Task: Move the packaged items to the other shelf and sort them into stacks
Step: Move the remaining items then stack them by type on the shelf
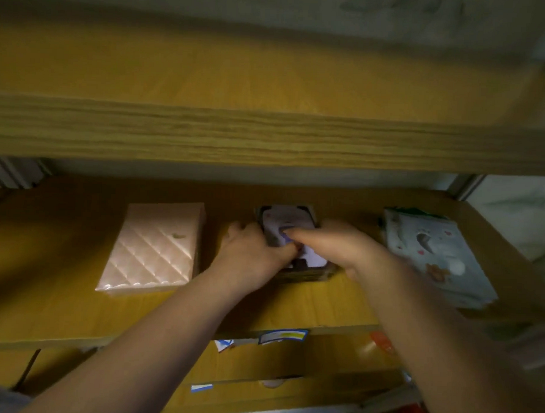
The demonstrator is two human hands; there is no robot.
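Both hands press on one dark stack of packets (295, 238) in the middle of the wooden shelf (60, 307). On its left side, the left hand (251, 252) has its fingers curled around the edge. From the right, the right hand (334, 245) lies flat on top. One pink quilted stack (154, 248) sits left of the hands, apart. One pale printed stack (433, 255) sits right of them. That makes three stacks.

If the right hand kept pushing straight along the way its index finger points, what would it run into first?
The right hand points left across the top of the middle stack. Going straight on, it would probably meet the left hand gripping that stack's left side, and the pink quilted pack beyond. Depth is hard to judge.
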